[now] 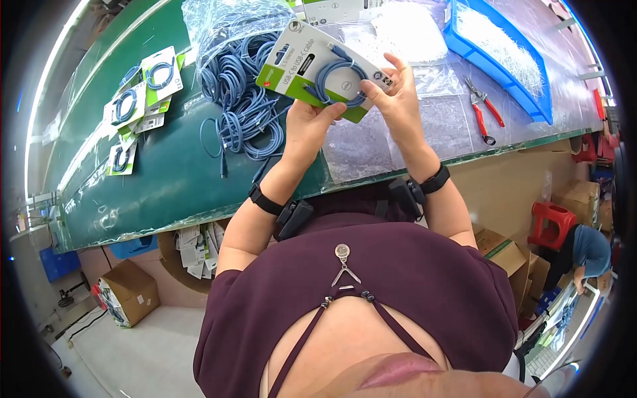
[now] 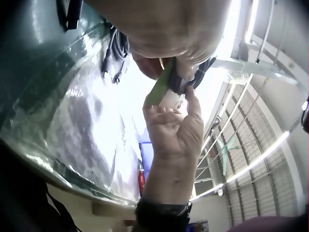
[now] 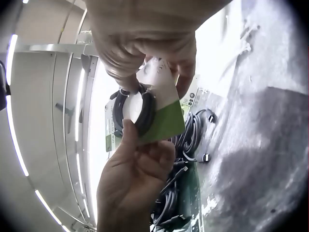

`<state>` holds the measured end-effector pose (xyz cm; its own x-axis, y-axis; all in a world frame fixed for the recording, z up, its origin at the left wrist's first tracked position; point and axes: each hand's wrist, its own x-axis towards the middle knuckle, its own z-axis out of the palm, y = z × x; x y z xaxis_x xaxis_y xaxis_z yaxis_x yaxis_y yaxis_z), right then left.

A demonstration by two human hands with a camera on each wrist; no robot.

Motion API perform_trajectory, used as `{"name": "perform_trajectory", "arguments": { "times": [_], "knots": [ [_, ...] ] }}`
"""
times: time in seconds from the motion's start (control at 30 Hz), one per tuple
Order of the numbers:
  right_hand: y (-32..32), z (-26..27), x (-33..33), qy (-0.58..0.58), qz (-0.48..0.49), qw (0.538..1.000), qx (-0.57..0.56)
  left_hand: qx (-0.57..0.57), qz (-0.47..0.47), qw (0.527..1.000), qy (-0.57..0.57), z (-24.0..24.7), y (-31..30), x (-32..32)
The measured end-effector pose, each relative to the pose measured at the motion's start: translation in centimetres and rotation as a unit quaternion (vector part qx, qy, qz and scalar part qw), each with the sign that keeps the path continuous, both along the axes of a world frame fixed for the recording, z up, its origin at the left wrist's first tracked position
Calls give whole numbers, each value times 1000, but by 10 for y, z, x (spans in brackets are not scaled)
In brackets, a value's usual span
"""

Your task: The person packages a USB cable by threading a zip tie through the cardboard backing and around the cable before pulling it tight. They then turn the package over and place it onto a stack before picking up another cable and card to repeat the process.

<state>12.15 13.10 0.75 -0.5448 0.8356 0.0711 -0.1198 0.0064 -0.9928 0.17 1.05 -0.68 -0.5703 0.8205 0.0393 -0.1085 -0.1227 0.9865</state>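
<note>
Both hands hold up a white and green retail card (image 1: 292, 73) printed "USB-C to USB-C cable", with a coiled blue-grey USB-C cable (image 1: 320, 81) lying against its front. My left hand (image 1: 306, 132) pinches the card's lower edge, thumb on the front by the coil. At the card's right end, my right hand (image 1: 403, 109) grips it, thumb pressing on the coil and other fingers partly hidden behind. In the right wrist view the coil (image 3: 119, 113) stands over the card's green band (image 3: 166, 124), and the left thumb touches its lower side.
Left of the hands lies a heap of loose blue cables (image 1: 229, 76), partly in clear plastic. Farther left are several carded cables (image 1: 126, 106). To the right are red-handled cutters (image 1: 479, 113), a pile of thin white strips (image 1: 411, 33) and a blue tray (image 1: 507, 78) of similar strips.
</note>
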Motion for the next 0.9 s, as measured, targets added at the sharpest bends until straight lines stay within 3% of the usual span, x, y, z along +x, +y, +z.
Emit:
{"name": "perform_trajectory", "arguments": {
  "times": [0.1, 0.13, 0.23, 0.43, 0.53, 0.63, 0.7, 0.73, 0.83, 0.9],
  "knots": [
    [10, 13, 4, -134, 73, 978, 143, 27, 16, 999, -36, 5, 3, 5],
    [9, 11, 4, -134, 71, 978, 141, 42, 24, 998, -51, 6, 4, 7],
    [3, 1, -2, -180, -44, 939, 290, 37, 15, 999, 4, -1, 5, 12],
    [-1, -9, -5, -158, -82, 924, 338, 50, 38, 987, 149, -10, 4, 26],
    [-4, 1, -4, -138, -71, 939, 306, 137, 58, 985, -89, -6, 12, 30],
    [4, 9, 3, -96, 12, 969, 228, 135, 73, 986, -67, 2, 12, 12],
    [49, 7, 14, -49, -48, 962, 264, 128, 80, 987, -58, 1, 3, -8],
    [69, 10, 25, -50, -51, 962, 262, 130, 68, 983, -110, 1, -3, -23],
    [95, 14, 40, -84, -102, 964, 233, 140, 51, 972, -182, 4, -4, -37],
    [81, 0, 33, -192, -20, 933, 303, 154, 52, 961, -224, 5, -4, -39]
  ]
}}
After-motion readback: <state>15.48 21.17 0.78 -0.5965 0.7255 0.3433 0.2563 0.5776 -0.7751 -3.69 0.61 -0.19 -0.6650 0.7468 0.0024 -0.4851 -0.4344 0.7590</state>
